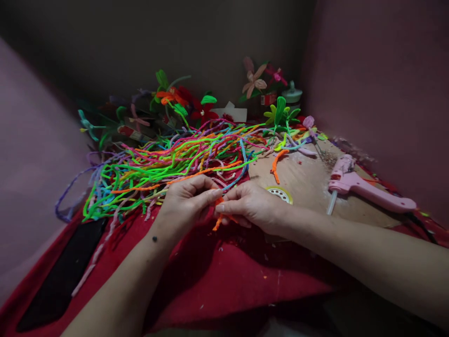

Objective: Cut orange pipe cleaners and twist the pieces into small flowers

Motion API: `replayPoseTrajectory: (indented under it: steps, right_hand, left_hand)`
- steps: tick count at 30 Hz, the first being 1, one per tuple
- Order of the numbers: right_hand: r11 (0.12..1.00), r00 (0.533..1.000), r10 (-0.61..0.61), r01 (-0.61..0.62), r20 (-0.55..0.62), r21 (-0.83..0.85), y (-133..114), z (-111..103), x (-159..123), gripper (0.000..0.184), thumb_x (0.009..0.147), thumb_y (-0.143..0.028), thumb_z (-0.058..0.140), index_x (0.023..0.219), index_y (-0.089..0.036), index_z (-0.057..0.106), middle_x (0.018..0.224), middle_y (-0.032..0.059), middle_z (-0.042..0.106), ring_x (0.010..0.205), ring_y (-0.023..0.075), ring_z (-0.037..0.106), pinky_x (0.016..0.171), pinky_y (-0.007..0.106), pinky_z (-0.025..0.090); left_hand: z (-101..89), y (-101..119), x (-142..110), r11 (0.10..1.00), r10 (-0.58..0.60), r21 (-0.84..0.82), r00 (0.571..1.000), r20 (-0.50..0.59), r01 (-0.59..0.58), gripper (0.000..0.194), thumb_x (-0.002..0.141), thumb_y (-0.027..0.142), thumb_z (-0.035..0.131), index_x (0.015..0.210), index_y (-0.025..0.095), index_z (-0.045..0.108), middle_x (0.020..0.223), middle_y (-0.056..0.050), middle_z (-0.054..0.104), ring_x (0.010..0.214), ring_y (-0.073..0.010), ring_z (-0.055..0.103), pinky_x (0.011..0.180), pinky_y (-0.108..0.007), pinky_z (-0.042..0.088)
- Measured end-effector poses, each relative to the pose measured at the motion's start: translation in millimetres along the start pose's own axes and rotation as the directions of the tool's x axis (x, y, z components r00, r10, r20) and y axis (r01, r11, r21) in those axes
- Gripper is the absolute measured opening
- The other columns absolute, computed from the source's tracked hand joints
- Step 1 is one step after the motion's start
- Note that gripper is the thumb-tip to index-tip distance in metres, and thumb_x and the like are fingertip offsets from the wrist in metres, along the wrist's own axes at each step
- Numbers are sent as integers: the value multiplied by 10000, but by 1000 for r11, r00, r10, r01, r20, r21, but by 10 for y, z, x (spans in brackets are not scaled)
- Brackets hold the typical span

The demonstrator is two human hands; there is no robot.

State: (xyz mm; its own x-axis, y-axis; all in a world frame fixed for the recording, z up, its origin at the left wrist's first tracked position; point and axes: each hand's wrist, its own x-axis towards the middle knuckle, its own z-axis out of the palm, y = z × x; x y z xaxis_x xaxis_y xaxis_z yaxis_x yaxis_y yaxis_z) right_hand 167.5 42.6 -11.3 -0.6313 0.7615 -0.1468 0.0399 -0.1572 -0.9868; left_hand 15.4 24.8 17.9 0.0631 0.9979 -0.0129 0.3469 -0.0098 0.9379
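Head view gives me both hands meeting above the red-covered desk (pixel 242 295), a short orange stem (pixel 217 223) caught between them, its loose ends poking out toward 6 o'clock. The left hand (pixel 187 199) has thumb and index pinched together, seemingly on the stem's upper part; the right hand (pixel 250 206) pinches it just below, no gap showing between its fingertips. My worry: the piece is small and largely covered, so a slack pinch could let it spring free or twist unevenly. The heap of coloured stems (pixel 164 164) at 10 o'clock lies close, and a blue strand (pixel 234 183) reaching just behind the hands could snag. If the pink glue gun (pixel 354 182) at 3 o'clock is hot, which I can't tell, a stray right arm risks a burn. Left forearm (pixel 129 276) comes in from 7 o'clock, right forearm (pixel 354 243) from 4, backs of the hands upward.
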Motion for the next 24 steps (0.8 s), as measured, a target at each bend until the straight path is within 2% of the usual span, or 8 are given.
replayPoseTrajectory:
  steps: [5, 8, 11, 14, 18, 21, 22, 24]
  right_hand:
    - [993, 1000, 21, -22, 7, 113, 46, 6, 2, 217, 734, -194, 577, 530, -120, 565, 399, -42, 475, 305, 31, 279, 335, 218, 145]
    - [991, 1000, 19, -20, 13, 136, 43, 13, 2, 225, 733, -190, 566, 519, -122, 558, 431, -27, 515, 298, 29, 289, 325, 214, 153]
    - [993, 999, 22, -19, -25, 115, 34, 21, 0, 210, 729, -204, 573, 536, -123, 571, 450, -24, 526, 302, 27, 287, 326, 215, 151]
    - [997, 997, 10, -5, -73, 72, 32, 23, 2, 184, 726, -207, 580, 564, -122, 592, 461, -25, 531, 321, 26, 296, 341, 215, 163]
    - [999, 994, 7, -3, -113, 36, 39, 21, 14, 188, 720, -187, 587, 545, -120, 597, 440, -32, 513, 333, 22, 298, 362, 211, 187]
    - [999, 991, 14, -8, -132, 48, 47, 18, 22, 186, 707, -149, 578, 523, -119, 591, 412, -42, 495, 322, 18, 289, 363, 207, 191]
    - [998, 992, 16, -9, -129, 57, 49, 18, 24, 190, 703, -140, 571, 515, -119, 587, 405, -41, 492, 318, 19, 289, 359, 206, 186]
    - [997, 993, 18, -9, -117, 82, 50, 17, 23, 196, 695, -134, 568, 499, -122, 570, 384, -44, 471, 310, 24, 288, 348, 209, 167]
  left_hand:
    - [85, -28, -42, 945, 225, 274, 962, -158, -176, 84, 700, 222, 639, 634, 171, 632, 589, 34, 582, 560, -90, 487, 527, -196, 382]
    - [93, -23, -53, 931, 246, 318, 952, -180, -181, 76, 701, 223, 637, 641, 177, 639, 605, 31, 594, 580, -97, 501, 551, -204, 388]
    - [52, -14, -22, 981, 109, 172, 986, -130, -85, 156, 744, 266, 601, 621, 173, 617, 498, 41, 521, 448, -70, 420, 432, -190, 315]
    - [-14, -25, 33, 995, -66, -71, 997, 25, 68, 259, 793, 391, 552, 665, 172, 603, 422, 54, 445, 338, -52, 316, 346, -186, 205]
    - [-30, -54, 49, 981, -114, -139, 981, 155, 136, 200, 703, 348, 667, 681, 154, 624, 491, 27, 518, 391, -63, 400, 377, -186, 259]
    - [36, -60, -3, 1000, 20, 9, 1000, -2, -20, 145, 694, 287, 669, 627, 167, 624, 503, 30, 520, 444, -80, 433, 441, -206, 325]
    - [62, -61, -25, 987, 127, 111, 989, -77, -118, 134, 698, 271, 664, 613, 174, 627, 523, 26, 534, 473, -87, 450, 474, -213, 350]
    - [105, -66, -65, 901, 354, 321, 921, -160, -290, 112, 707, 242, 654, 609, 189, 642, 584, 11, 574, 555, -107, 494, 557, -227, 391]
